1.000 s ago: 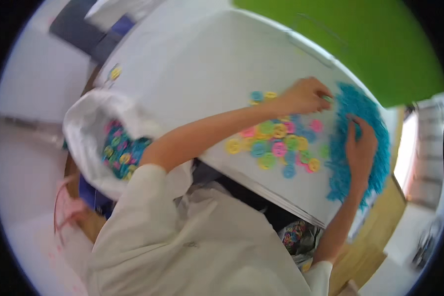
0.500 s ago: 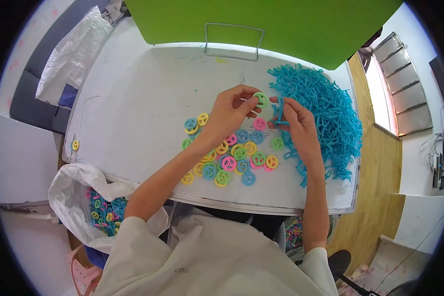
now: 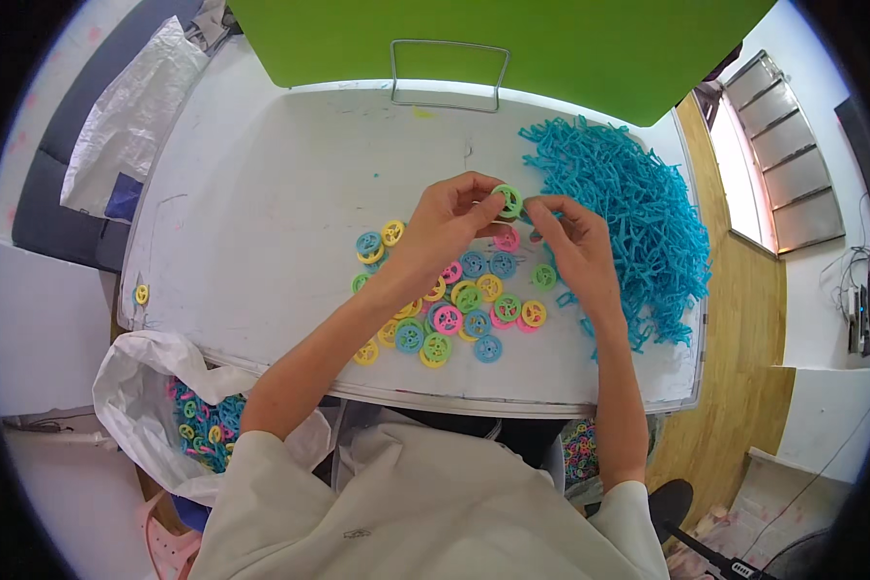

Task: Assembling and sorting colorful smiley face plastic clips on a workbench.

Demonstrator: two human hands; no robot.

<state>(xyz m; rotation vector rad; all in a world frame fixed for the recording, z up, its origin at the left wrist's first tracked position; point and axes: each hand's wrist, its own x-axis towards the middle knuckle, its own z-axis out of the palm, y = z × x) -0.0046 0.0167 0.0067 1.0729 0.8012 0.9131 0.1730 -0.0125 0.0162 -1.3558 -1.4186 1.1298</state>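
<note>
Over the middle of the table, my left hand [image 3: 459,208] pinches a small green spoked plastic wheel [image 3: 507,201] between thumb and fingers. Close against the wheel's right side, my right hand [image 3: 575,242] is closed on a blue plastic piece, mostly hidden by the fingers. Whether the piece has entered the wheel, I cannot tell. Below my hands lies a loose spread of similar wheels in pink, yellow, blue and green, among them a pink wheel [image 3: 448,320]. A large heap of blue plastic pieces [image 3: 638,232] lies right beside my right hand.
The white table [image 3: 251,222] has a green panel [image 3: 551,48] with a wire handle [image 3: 449,104] at its far side. A white sack [image 3: 130,387] of mixed coloured pieces stands at the lower left. Another container of small pieces [image 3: 580,452] sits below the front edge.
My right hand has moved left, bringing the blue piece up to the green wheel. The fingers now cover most of that piece. My left hand stays nearly in place.
</note>
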